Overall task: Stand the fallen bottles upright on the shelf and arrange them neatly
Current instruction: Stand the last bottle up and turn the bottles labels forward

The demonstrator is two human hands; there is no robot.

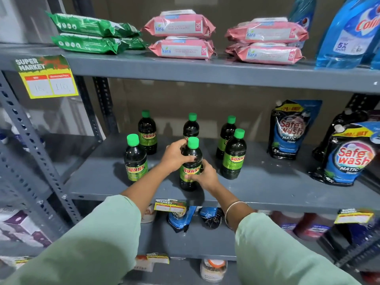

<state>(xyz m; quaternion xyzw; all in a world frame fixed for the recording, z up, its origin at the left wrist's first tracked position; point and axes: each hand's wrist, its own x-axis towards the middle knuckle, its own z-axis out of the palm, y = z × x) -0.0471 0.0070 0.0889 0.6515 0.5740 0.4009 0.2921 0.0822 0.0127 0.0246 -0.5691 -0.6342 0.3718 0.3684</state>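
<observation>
Six dark bottles with green caps stand on the grey middle shelf (267, 188), all upright with caps pointing up. Three form a back row: the back left bottle (147, 132), the back middle bottle (191, 125) and the back right bottle (227, 136). Three stand nearer the front edge: the front left bottle (135, 158), the front right bottle (234, 155) and the held bottle (190, 164) between them, its long axis vertical and its yellow-and-green label facing the camera.

The left hand (173, 156) wraps the held bottle's shoulder just below the cap, its grip closed around the left side. The right hand (204, 175) grips the lower body at the label, fingers curled round the right side with the thumb across the front. The bottle's base is on the shelf near the front edge.

To the right on the same shelf stand two blue-and-black detergent pouches (292, 130). The shelf above carries two green packs (92, 36), four pink wipe packs (181, 36) and blue spray bottles (347, 33).
</observation>
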